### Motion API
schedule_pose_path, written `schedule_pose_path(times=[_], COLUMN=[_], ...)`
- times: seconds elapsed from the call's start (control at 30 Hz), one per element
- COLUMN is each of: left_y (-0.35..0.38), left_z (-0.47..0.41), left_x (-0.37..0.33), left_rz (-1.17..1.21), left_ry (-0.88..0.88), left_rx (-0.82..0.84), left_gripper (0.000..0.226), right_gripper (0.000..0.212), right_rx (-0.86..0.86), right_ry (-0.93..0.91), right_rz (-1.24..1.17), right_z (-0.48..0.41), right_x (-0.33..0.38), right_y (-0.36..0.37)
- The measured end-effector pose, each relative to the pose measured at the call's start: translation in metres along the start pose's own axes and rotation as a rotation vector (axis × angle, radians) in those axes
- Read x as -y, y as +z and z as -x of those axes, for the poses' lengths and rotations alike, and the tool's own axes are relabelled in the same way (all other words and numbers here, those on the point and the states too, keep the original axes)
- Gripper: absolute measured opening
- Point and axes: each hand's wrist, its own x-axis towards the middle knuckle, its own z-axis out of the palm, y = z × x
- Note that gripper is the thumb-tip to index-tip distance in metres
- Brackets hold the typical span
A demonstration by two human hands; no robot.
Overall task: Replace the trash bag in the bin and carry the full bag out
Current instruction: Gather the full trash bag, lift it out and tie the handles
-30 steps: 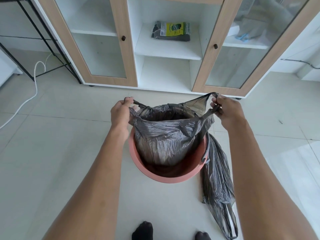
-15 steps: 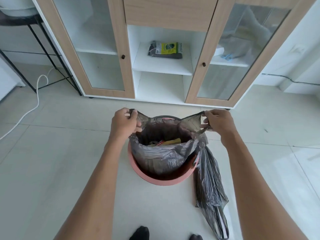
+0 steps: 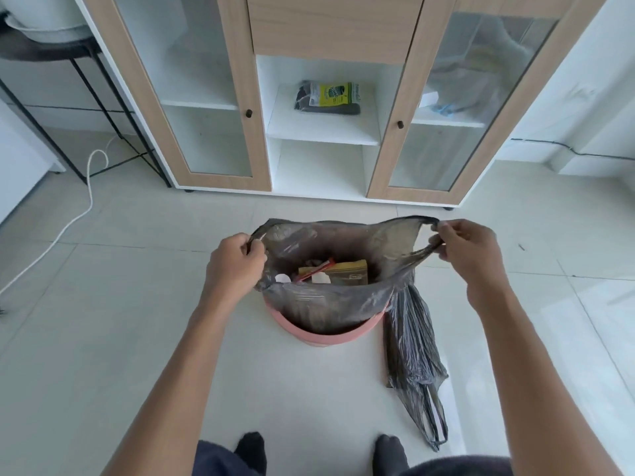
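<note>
A pink round bin (image 3: 326, 336) stands on the tiled floor in front of me. A grey full trash bag (image 3: 326, 304) sits in it, its mouth stretched wide open, with cardboard and wrappers showing inside. My left hand (image 3: 237, 266) is closed on the bag's left handle. On the other side my right hand (image 3: 467, 252) pinches the right handle loop. An empty grey trash bag (image 3: 412, 355) lies flat on the floor just right of the bin.
A wood-framed cabinet (image 3: 330, 39) with glass doors stands behind the bin; a pack of bags (image 3: 328, 97) lies on its middle shelf. A black metal stand (image 3: 86, 97) and a white cable (image 3: 68, 218) are at the left. My socked feet (image 3: 252, 451) are below.
Both hands have spread the bag's handles wider apart, opening the mouth so the rubbish inside shows. The view has pulled back and tilted up.
</note>
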Motion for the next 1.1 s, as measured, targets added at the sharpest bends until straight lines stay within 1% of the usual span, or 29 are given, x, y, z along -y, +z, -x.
schedule_pose_path(times=[0.03,0.1,0.17,0.23,0.27,0.37,0.43,0.5,0.57,0.63,0.7,0.8,0.87,0.9,1.0,1.1], left_y=[0.001,0.000,-0.001,0.004,0.009,0.018,0.013,0.005,0.005,0.008,0.007,0.004,0.008,0.011,0.012,0.009], left_z=[-0.001,-0.009,-0.022,-0.029,-0.029,-0.026,-0.030,-0.034,-0.033,-0.029,-0.027,-0.030,-0.032,-0.032,-0.029,-0.025], left_x=[0.002,0.002,-0.007,-0.013,-0.015,-0.015,-0.017,-0.020,-0.019,-0.017,-0.023,-0.031,-0.027,-0.024,-0.030,-0.039], left_rz=[-0.027,-0.036,0.021,0.087,0.086,-0.066,-0.069,-0.016,-0.042,-0.076,-0.025,0.130,0.141,0.136,0.207,0.375], left_ry=[-0.006,-0.011,0.006,0.061,0.076,0.094,0.132,0.149,0.116,0.095,0.129,0.130,0.113,0.100,0.101,0.132], left_rx=[0.016,-0.031,-0.132,-0.178,-0.159,-0.056,-0.107,-0.171,-0.118,-0.049,-0.083,-0.184,-0.163,-0.141,-0.134,-0.122], left_gripper=[0.029,0.031,0.031,0.033,0.033,0.035,0.034,0.032,0.030,0.030,0.032,0.032,0.031,0.029,0.025,0.014], right_gripper=[0.021,0.020,0.022,0.022,0.022,0.021,0.024,0.027,0.027,0.026,0.026,0.029,0.030,0.030,0.018,0.007], right_rx=[0.020,0.042,-0.005,-0.036,-0.028,0.056,0.050,-0.018,-0.033,-0.003,-0.002,-0.051,-0.052,-0.033,0.064,0.084], right_ry=[0.022,0.034,-0.023,-0.067,-0.059,0.026,0.032,-0.020,-0.046,-0.006,0.032,-0.036,-0.057,-0.039,0.048,0.012], right_rz=[0.022,0.025,-0.012,-0.021,0.005,0.111,0.057,-0.045,-0.066,-0.035,-0.055,-0.145,-0.193,-0.213,-0.365,-0.432], right_z=[0.002,0.004,0.003,-0.001,-0.003,-0.002,-0.004,-0.007,-0.009,-0.006,-0.003,-0.003,-0.003,-0.003,-0.001,-0.002], right_x=[-0.002,-0.002,0.008,0.015,0.014,0.001,0.006,0.020,0.024,0.019,0.017,0.030,0.033,0.031,0.029,0.034], right_y=[0.004,0.011,0.014,0.019,0.023,0.030,0.024,0.012,0.007,0.011,0.013,0.011,0.012,0.014,0.015,0.014])
